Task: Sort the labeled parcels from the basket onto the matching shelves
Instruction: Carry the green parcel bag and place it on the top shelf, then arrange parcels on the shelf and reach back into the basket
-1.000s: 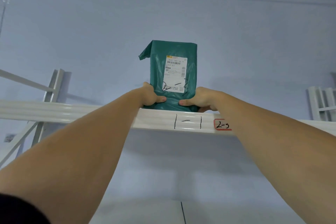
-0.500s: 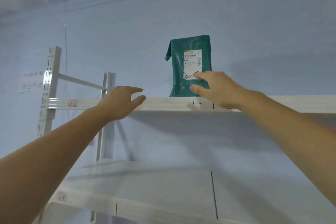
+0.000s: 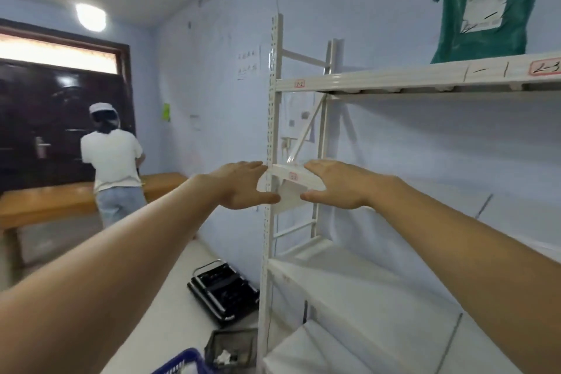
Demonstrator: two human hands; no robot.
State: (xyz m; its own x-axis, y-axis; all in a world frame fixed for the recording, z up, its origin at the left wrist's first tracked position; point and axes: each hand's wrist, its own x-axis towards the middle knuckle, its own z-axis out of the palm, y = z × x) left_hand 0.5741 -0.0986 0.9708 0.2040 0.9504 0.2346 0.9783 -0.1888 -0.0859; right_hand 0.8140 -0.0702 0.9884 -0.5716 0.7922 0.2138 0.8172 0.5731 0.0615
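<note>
While both arms are reaching out in front, the left hand (image 3: 243, 185) and the right hand (image 3: 340, 185) are staying flat and open, with fingers spread and nothing in them. They are hanging close together in the air, in front of the corner of a middle shelf (image 3: 291, 176) on the white rack (image 3: 271, 136).

The green parcel (image 3: 485, 9) is standing up tall on the top shelf (image 3: 394, 79), high up and off to the right of both hands. It is leaning back toward the blue wall, and its white label is facing out. That one looks put away.

The blue basket (image 3: 182, 364) is peeking in at the very bottom, low and a bit to the left. It is lying well below both hands, and the left hand is on the nearer side. So I think the next move is going down and left for another parcel. I cannot tell what is waiting inside the basket, because only its rim is showing.
</note>
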